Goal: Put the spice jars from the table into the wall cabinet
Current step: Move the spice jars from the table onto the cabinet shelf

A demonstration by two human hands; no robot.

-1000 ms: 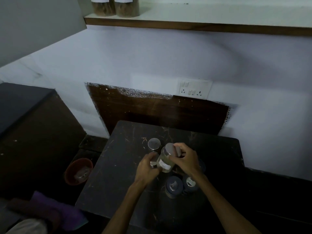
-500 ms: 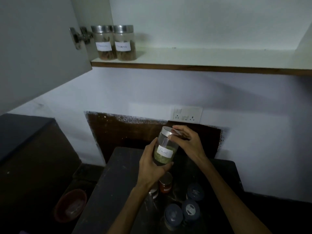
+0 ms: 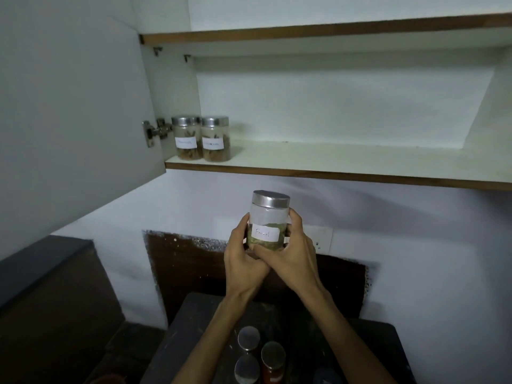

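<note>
Hands meet around one jar (image 3: 268,221), held upright in the air below the cabinet shelf (image 3: 346,159) and in front of the white wall. The left hand (image 3: 243,259) wraps the jar's lower left side, fingers curled round the glass; the right hand (image 3: 293,253) grips the lower right side, its thumb lying across the front under the label. The jar has a silver metal lid, a clear body and greenish contents at the bottom, with a white paper label (handwritten, reading something like "Fennel") facing the camera.

Up on the shelf, at its far left end beside the door hinge (image 3: 155,132), two more jars stand upright and touching each other: the left shelf jar (image 3: 186,138) and the right shelf jar (image 3: 215,139). Both carry silver lids, white labels too small to read, and brownish contents. The cabinet door (image 3: 69,106) hangs open to the left. A second, higher shelf (image 3: 332,30) runs across the top.

Below the forearms, the dark surface (image 3: 194,322) carries three more jars close together near the bottom edge: a silver-lidded one (image 3: 248,338) farthest back, another silver-lidded one (image 3: 247,370) in front of it, and one with reddish contents (image 3: 273,361) just to their right. A wall socket (image 3: 322,239) shows partly behind the right hand.
</note>
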